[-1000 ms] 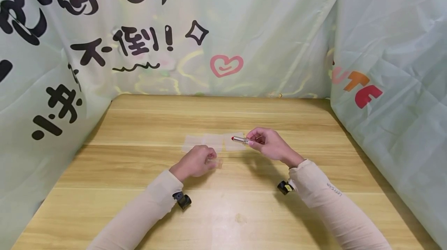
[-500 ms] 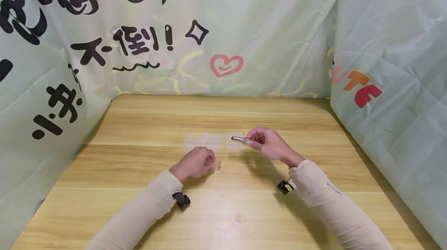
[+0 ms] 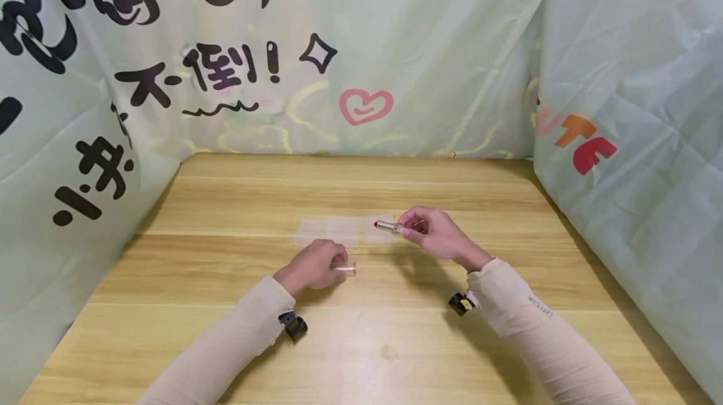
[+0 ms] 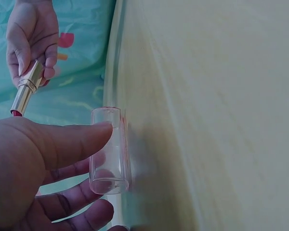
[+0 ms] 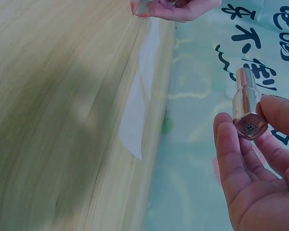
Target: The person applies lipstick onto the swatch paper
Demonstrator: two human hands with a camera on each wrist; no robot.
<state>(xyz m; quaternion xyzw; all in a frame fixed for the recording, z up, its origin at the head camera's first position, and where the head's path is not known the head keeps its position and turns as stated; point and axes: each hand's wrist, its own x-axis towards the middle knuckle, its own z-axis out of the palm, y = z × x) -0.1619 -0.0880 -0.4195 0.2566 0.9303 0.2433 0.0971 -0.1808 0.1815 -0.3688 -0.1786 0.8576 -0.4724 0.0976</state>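
In the head view, my right hand point(image 3: 437, 234) pinches a lipstick point(image 3: 388, 226) by its base, above the table. Its red tip is bare and points left. The right wrist view shows the gold case point(image 5: 247, 103) between thumb and fingers, its round end turned toward the camera. My left hand point(image 3: 314, 264) is lower and to the left, holding a clear lipstick cap point(image 3: 344, 269) that lies roughly level. Seen from the left wrist, the cap point(image 4: 106, 156) is a see-through tube with pinkish edges, the thumb across its side. Cap and lipstick are apart.
Thin whitish sheets point(image 3: 344, 228) lie flat on the wooden table point(image 3: 361, 348), behind my left hand and under the lipstick's line of view. Printed cloth point(image 3: 440, 59) hangs around the back and both sides of the table.
In my left hand the cap has turned, its outer end dropping a little, and it now lies more level. The right hand and lipstick have stayed in place.
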